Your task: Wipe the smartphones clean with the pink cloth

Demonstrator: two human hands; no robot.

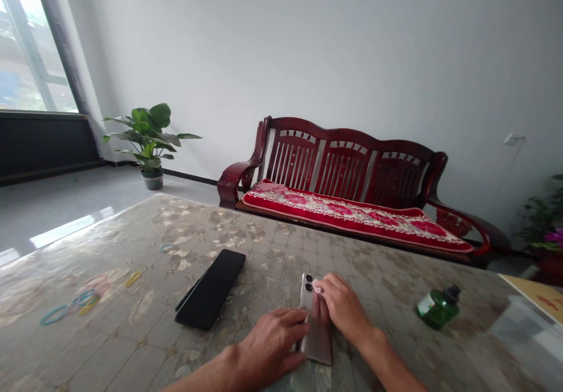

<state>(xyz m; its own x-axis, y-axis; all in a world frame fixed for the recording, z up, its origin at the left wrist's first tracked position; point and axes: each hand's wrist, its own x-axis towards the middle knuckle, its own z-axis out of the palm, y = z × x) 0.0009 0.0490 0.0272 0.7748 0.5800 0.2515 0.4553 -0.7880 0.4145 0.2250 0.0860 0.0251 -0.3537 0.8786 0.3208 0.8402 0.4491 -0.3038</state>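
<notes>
In the head view, the silver phone [317,336] lies on the surface [281,245], its back up and its two round lenses [308,283] near the twelve o'clock end. It sits at about six o'clock in the view, between the two hands.

The left hand [276,340] comes in from seven o'clock, palm down. Its grip is partly open: the fingers are loosely bent and reach the phone's nine o'clock edge, and the thumb stands apart from them, near the same edge lower down. It steadies the phone rather than closing round it.

The right hand [343,304] comes in from five o'clock and is over the phone's one o'clock edge. Its grip is nearly closed, the fingertips pinched on a small white scrap [317,287] just beside the lenses. What the scrap is made of is too small to tell.

From the silver phone, the black phone [213,289] lies at ten o'clock, dark face up, with a thin dark edge showing along its left side. Farther out at nine o'clock are coloured bands [83,302], blue, yellow and pink. The green bottle [436,309] with a black cap is near three o'clock. Beyond the surface, at one o'clock, is a red wooden bench [343,163]; a potted plant [152,137] stands at eleven o'clock.
</notes>
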